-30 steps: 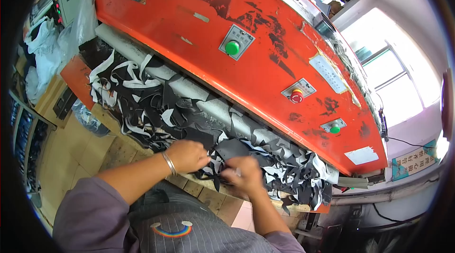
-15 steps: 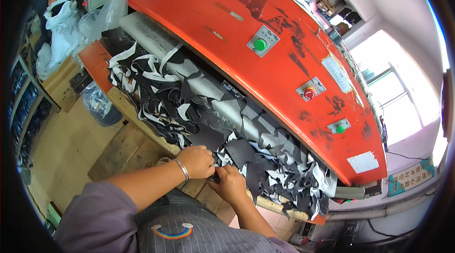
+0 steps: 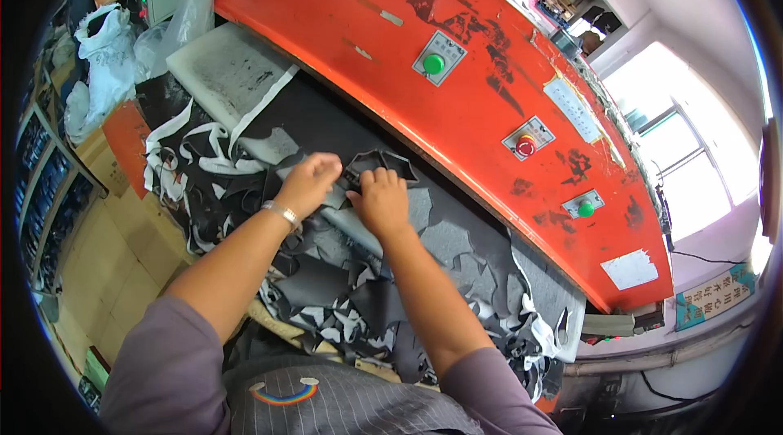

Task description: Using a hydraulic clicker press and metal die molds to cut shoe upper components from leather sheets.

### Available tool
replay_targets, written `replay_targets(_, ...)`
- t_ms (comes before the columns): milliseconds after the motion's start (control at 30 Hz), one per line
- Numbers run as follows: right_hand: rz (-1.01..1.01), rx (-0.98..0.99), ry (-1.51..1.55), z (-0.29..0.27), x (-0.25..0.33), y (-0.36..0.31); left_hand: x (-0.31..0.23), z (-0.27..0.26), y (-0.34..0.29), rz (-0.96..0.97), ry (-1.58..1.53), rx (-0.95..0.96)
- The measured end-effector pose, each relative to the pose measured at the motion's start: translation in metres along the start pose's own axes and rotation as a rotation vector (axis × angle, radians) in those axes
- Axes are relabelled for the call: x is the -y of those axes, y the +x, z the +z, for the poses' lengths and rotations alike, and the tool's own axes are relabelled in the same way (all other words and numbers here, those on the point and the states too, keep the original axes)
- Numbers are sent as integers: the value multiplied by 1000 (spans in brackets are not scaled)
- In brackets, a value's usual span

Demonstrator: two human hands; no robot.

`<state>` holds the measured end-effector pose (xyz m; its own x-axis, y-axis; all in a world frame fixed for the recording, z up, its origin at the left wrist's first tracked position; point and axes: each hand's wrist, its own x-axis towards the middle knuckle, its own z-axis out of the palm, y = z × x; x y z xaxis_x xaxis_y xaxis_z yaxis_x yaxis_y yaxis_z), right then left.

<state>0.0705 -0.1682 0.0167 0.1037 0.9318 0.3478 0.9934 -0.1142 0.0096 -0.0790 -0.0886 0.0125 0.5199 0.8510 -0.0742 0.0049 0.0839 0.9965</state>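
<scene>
Over the machine's bed, my right hand (image 3: 382,198) grips the near edge of a cutting die (image 3: 400,164), a dark, thin-walled outline with an angular rim. The die rests on dark sheet material (image 3: 322,121) just under the red beam. My right fingers hide part of its near wall. To its left, my left hand (image 3: 308,184) hovers with loosely bent fingers, apart from the die, nothing visible in it. Below both hands lie grey cut-out scraps (image 3: 444,231) and a heap of black and white offcuts (image 3: 342,321).
A red press beam (image 3: 481,109) crosses behind the bed, carrying a green button (image 3: 433,64), a red stop button (image 3: 525,145) and another green button (image 3: 586,208). A pale cutting board (image 3: 224,68) shows at the left. White sacks (image 3: 110,52) and a shelf rack (image 3: 53,182) stand beyond.
Both hands have moved up and away from the bed's front edge, onto the bed near the beam. The cutting die now shows in my right hand. Dark sheet and board show where scraps lay.
</scene>
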Motion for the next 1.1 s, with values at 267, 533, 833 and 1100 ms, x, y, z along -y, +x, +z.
replay_targets(267, 38, -161, 354, 10, -36, 8, -1, 53, 67, -380, 122, 15)
replay_targets(533, 378, -501, 1742, -48, -88, -61, 13, 89, 31, 10, 335, 344)
replay_targets(833, 480, -317, 1823, -77, -42, -145, 16, 125, -92, -189, -333, 447)
replay_targets(1100, 560, -144, 1641, -102, -53, -118, 5, 9, -115, -663, 461, 758)
